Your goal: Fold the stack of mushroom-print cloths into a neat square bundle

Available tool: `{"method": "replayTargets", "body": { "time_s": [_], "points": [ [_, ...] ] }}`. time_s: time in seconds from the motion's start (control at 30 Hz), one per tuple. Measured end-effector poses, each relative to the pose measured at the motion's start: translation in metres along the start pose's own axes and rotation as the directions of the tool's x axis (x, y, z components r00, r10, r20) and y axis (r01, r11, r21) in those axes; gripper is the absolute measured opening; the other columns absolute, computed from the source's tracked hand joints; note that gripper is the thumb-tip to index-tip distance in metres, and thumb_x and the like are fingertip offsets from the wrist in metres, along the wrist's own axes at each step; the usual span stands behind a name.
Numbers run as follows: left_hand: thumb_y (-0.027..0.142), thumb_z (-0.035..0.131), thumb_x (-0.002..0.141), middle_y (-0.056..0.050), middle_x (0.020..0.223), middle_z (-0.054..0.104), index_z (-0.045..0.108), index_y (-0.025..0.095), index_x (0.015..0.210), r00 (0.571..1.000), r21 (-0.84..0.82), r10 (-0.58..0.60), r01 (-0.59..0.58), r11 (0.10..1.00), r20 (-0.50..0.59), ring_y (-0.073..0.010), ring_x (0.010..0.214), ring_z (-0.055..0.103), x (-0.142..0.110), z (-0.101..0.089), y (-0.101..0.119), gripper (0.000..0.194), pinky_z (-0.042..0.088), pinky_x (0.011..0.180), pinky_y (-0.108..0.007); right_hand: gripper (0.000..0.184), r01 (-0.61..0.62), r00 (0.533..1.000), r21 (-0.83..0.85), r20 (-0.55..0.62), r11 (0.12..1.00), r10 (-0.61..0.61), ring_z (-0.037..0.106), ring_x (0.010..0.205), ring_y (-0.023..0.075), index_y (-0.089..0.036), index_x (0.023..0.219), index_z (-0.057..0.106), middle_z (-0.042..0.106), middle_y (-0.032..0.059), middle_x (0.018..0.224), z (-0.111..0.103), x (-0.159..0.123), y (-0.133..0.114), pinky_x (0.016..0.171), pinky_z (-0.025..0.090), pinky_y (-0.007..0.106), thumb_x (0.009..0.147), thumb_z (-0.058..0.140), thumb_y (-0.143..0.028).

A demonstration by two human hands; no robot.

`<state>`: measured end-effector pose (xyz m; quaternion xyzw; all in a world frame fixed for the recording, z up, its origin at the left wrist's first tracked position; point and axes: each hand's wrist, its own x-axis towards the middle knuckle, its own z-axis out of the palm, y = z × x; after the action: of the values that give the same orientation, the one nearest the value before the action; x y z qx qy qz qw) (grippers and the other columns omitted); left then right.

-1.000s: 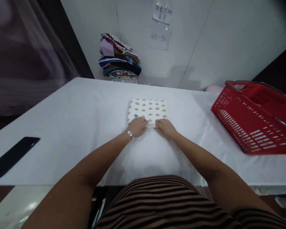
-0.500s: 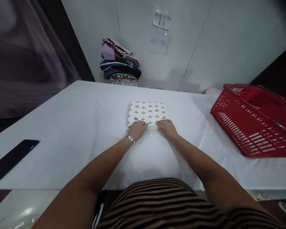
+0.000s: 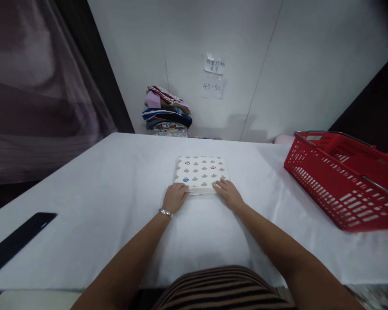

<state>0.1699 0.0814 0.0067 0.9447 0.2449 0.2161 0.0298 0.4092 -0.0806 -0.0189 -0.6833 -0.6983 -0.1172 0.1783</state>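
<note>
A white folded cloth (image 3: 200,172) printed with grey motifs and a few red, blue and green ones lies flat near the middle of the table. Its layered folded edge faces me. My left hand (image 3: 175,196), with a silver bracelet at the wrist, is closed at the near left corner, the thumb along the front edge. At the near right corner, my right hand (image 3: 229,194) has its fingers over the top of the cloth, gripping it. Parts of both thumbs and the cloth's underside are hidden.
White fabric covers the table (image 3: 110,185). A red basket (image 3: 345,181) with metal handles stands at the right. A black flat object (image 3: 17,241) lies at the left. Behind the far edge are a stack of folded clothes (image 3: 168,113) and a wall with paper signs (image 3: 212,88).
The view has tilted up, so everything sits lower in the picture. My left hand has slid outward from the top of the cloth to its near left corner; my right hand stays at the right corner.
</note>
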Motion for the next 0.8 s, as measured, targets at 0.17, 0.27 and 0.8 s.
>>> {"method": "replayTargets", "body": {
  "time_s": [0.17, 0.27, 0.8],
  "points": [
    [0.035, 0.047, 0.086, -0.004, 0.100, 0.063, 0.064, 0.022, 0.096, 0.998, -0.121, -0.065, 0.065, 0.991, 0.003, -0.0172, 0.096, 0.054, 0.001, -0.005, 0.003, 0.024, 0.042, 0.084, -0.032, 0.038, -0.049, 0.999, 0.098, 0.029, 0.994, 0.046, 0.036, 0.128, 0.0248, -0.022, 0.125, 0.055, 0.051, 0.0081, 0.132, -0.007, -0.002, -0.006, 0.103, 0.029, 0.047, 0.090, 0.040, -0.019],
    [0.034, 0.039, 0.090, -0.004, 0.098, 0.064, 0.065, 0.021, 0.092, 0.989, -0.145, -0.144, 0.140, 0.979, -0.023, -0.0157, 0.094, 0.055, 0.015, -0.013, 0.002, 0.029, 0.042, 0.085, -0.030, 0.038, -0.148, 0.988, 0.176, 0.057, 0.973, 0.140, 0.038, 0.127, 0.0261, -0.023, 0.125, 0.054, 0.050, 0.0082, 0.133, -0.021, 0.009, -0.015, 0.103, 0.030, 0.049, 0.089, 0.045, -0.033],
    [0.033, 0.030, 0.089, -0.004, 0.150, 0.024, 0.039, 0.023, 0.134, 0.921, 0.010, -0.310, 0.317, 0.948, 0.237, -0.0217, 0.139, 0.013, 0.034, 0.013, 0.014, 0.047, 0.019, 0.109, -0.045, 0.039, -0.452, 0.880, -0.060, 0.135, 0.890, 0.456, 0.033, 0.126, 0.0295, -0.022, 0.121, 0.049, 0.039, 0.0149, 0.136, 0.014, 0.090, 0.018, 0.095, 0.033, 0.051, 0.089, 0.043, -0.043]
  ]
}}
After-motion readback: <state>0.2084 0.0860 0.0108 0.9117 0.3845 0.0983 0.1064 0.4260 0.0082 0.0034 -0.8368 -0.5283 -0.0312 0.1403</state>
